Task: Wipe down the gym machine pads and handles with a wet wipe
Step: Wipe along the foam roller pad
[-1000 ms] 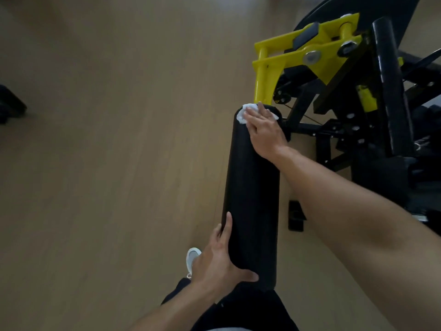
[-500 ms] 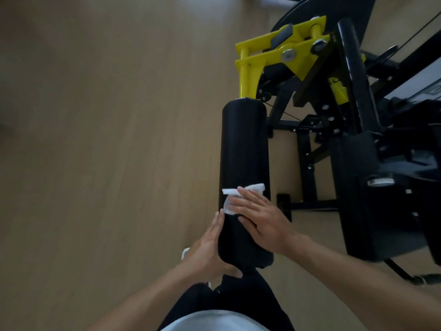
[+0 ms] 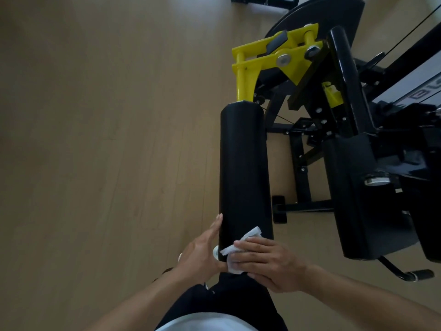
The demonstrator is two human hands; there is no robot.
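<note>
Your right hand (image 3: 269, 263) lies flat with its fingers together, pressing the white wipe (image 3: 238, 249) onto the near end of the black roller pad (image 3: 243, 168). Your left hand (image 3: 202, 252) rests with straight fingers against the pad's left side. The pad hangs from the yellow bracket (image 3: 269, 60).

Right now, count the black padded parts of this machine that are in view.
2. The long roller pad runs up the middle, with the wet wipe at its near end. A flatter seat pad sits to its right. Others may be hidden out of frame.
</note>
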